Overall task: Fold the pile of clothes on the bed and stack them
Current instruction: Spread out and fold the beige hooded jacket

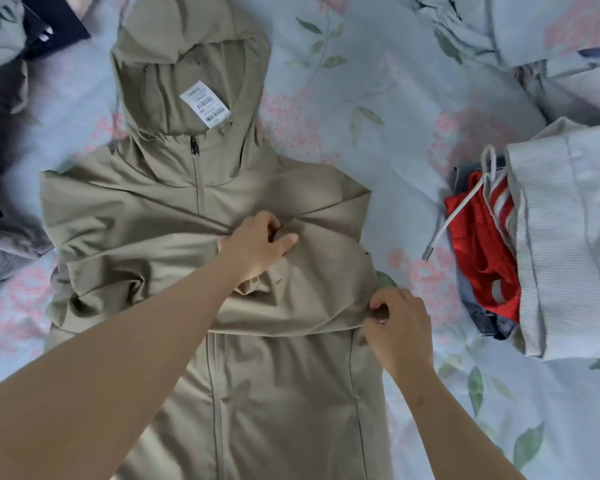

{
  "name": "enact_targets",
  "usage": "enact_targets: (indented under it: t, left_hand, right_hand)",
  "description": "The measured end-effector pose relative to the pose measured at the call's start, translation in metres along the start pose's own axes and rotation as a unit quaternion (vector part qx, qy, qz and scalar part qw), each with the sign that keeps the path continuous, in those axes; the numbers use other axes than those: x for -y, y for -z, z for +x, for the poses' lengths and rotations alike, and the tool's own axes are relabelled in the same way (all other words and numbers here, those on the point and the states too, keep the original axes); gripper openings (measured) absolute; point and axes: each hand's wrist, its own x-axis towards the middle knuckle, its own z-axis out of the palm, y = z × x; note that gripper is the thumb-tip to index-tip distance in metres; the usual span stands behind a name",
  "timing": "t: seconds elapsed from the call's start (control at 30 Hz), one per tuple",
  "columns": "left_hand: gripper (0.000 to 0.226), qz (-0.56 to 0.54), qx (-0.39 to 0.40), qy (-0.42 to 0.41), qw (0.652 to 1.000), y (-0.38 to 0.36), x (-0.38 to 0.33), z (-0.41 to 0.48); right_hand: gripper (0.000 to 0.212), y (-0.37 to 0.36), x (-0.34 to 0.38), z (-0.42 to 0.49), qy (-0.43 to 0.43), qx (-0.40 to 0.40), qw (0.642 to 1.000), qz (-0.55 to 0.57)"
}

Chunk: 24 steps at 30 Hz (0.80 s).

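An olive-khaki hooded zip jacket (146, 216) lies front-up on the flowered bed sheet (378, 98), hood pointing away from me, a white barcode label (204, 102) inside the hood. Its right sleeve is folded across the chest. My left hand (257, 245) pinches a bunch of that sleeve's cloth at mid-chest. At the jacket's right edge, my right hand (400, 325) grips the fold of the sleeve between thumb and fingers. To the right stands a stack of folded clothes: a pale grey ribbed garment (561, 237) on top of red shorts (475, 237) with white stripes and something blue.
Unfolded grey and dark clothes (4, 202) lie heaped along the left edge, a navy item (54, 29) at the top left. A rumpled flowered quilt (534, 36) fills the top right corner. Bare sheet shows between jacket and stack.
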Motion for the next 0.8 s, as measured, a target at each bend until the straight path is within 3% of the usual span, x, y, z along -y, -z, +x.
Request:
enact_targets:
  t: [0.07, 0.13, 0.2, 0.27, 0.4, 0.47, 0.57, 0.67, 0.73, 0.8]
  left_hand:
    - [0.026, 0.022, 0.044, -0.047, 0.998, 0.004, 0.004, -0.003]
    - [0.02, 0.067, 0.016, -0.101, 0.992, 0.01, 0.01, -0.006]
    - [0.025, 0.093, -0.02, -0.121, 0.988, 0.018, 0.023, -0.011]
    - [0.04, 0.154, -0.013, -0.117, 0.981, 0.028, 0.041, -0.017]
    - [0.059, 0.355, -0.033, -0.078, 0.931, 0.054, 0.086, -0.027]
    - [0.055, 0.35, -0.026, -0.035, 0.936, 0.069, 0.107, -0.029]
    - [0.048, 0.329, -0.022, -0.01, 0.944, 0.087, 0.135, -0.037]
    - [0.046, 0.341, -0.036, -0.001, 0.939, 0.105, 0.162, -0.051]
    - [0.03, 0.352, -0.036, 0.003, 0.935, 0.118, 0.18, -0.059]
    - [0.022, 0.324, -0.045, -0.002, 0.945, 0.132, 0.193, -0.067]
  right_hand:
    - [0.02, 0.004, 0.02, 0.007, 0.049, -0.066, 0.996, 0.038]
    - [0.028, 0.002, 0.039, 0.013, 0.162, -0.087, 0.983, 0.006]
    - [0.044, -0.009, 0.048, 0.019, 0.249, 0.013, 0.964, -0.093]
    - [0.054, -0.022, 0.045, 0.026, 0.24, 0.12, 0.944, -0.193]
    - [0.058, -0.03, 0.044, 0.038, 0.12, 0.099, 0.959, -0.235]
    - [0.056, -0.032, 0.064, 0.034, 0.076, 0.044, 0.969, -0.231]
    - [0.05, -0.048, 0.102, 0.018, 0.185, -0.037, 0.97, -0.156]
    - [0.052, -0.074, 0.136, 0.0, 0.261, 0.081, 0.948, -0.164]
    - [0.055, -0.091, 0.144, -0.004, 0.223, 0.132, 0.945, -0.198]
    - [0.057, -0.101, 0.148, -0.006, 0.186, 0.131, 0.947, -0.227]
